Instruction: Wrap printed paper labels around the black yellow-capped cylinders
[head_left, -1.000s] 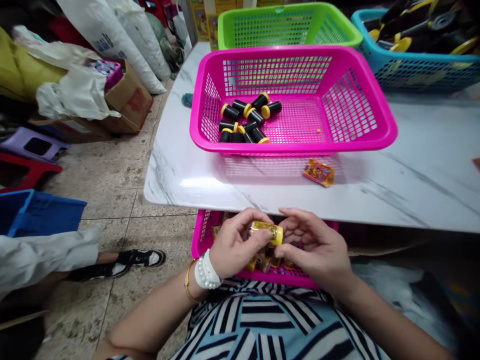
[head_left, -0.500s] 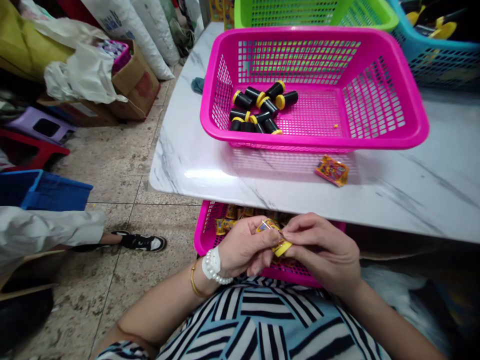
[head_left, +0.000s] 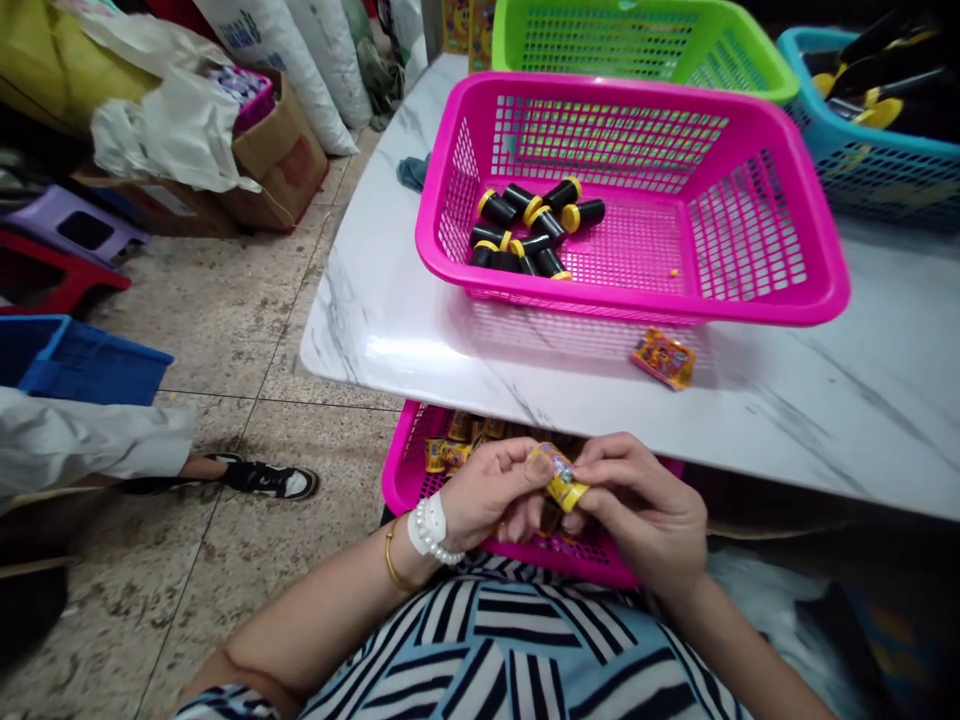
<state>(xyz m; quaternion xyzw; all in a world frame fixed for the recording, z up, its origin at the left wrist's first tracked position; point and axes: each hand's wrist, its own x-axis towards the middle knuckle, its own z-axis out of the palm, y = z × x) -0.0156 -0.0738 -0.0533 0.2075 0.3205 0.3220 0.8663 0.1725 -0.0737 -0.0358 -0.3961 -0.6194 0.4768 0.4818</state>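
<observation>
Between my hands, above the lower pink basket (head_left: 401, 480), is a small tube with a yellow, printed wrapper (head_left: 561, 478). My left hand (head_left: 499, 490) pinches its left side with thumb and fingers. My right hand (head_left: 645, 505) grips the right side near the yellow end, fingertips pressed on the wrapper. Several similar wrapped tubes (head_left: 450, 455) lie in the lower basket, partly hidden by my hands and the table edge. On the table, the upper pink basket (head_left: 637, 308) holds several black tubes with yellow caps (head_left: 549, 225), lying on their sides.
A flat printed sachet (head_left: 664, 358) lies on the marbled table (head_left: 360, 330), before the upper basket. Behind stand a green basket (head_left: 645, 50) and a blue basket (head_left: 885, 160). At left are a cardboard box (head_left: 281, 150), a blue crate (head_left: 105, 360) and another person's leg (head_left: 97, 440).
The wrapped tube has turned slightly between my fingers, showing more of its printed side. My hands stay close together over the lower basket. The camera view has shifted a little.
</observation>
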